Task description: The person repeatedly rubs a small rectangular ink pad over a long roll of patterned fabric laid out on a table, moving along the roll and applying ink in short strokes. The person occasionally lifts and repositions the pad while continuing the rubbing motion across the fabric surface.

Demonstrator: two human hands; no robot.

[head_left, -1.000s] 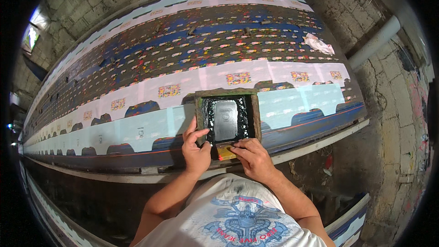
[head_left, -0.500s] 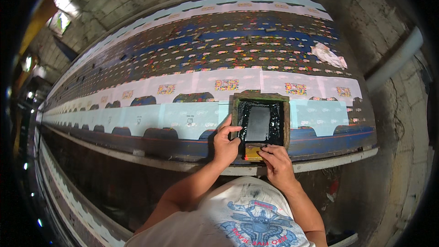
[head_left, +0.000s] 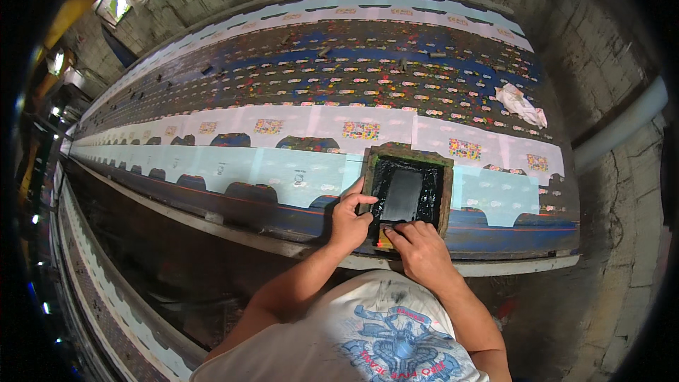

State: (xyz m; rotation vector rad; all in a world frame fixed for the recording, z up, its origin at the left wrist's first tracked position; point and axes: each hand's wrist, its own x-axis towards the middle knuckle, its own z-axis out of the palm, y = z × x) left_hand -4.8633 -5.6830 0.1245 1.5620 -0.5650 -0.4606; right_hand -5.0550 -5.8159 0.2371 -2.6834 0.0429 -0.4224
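A wooden screen-printing frame [head_left: 447, 194] lies over the light blue cut fabric pieces [head_left: 265, 175] along the table's near side. Wet black ink [head_left: 438, 182] rings the grey mesh window [head_left: 403, 197] inside it. My left hand [head_left: 348, 225] grips the frame's left side, its forefinger hooked over the rim and its thumb near the lower corner. At the frame's near end my right hand [head_left: 426, 249] is closed over a yellowish squeegee [head_left: 385, 236]. The hand covers most of this tool, and only its left end shows. The fabric directly under the frame is hidden.
Pink pieces with colourful printed patches [head_left: 361, 130] lie beyond the blue row. The long printing table [head_left: 339, 64] is stained with ink marks and has small dark blocks on it. A crumpled white cloth [head_left: 521, 105] lies at right, near a grey pipe [head_left: 622, 120] and block wall.
My right hand has shifted left and closed more fully over the squeegee, from a fingertip hold. My left hand keeps its grip on the frame. The whole view has tilted slightly.
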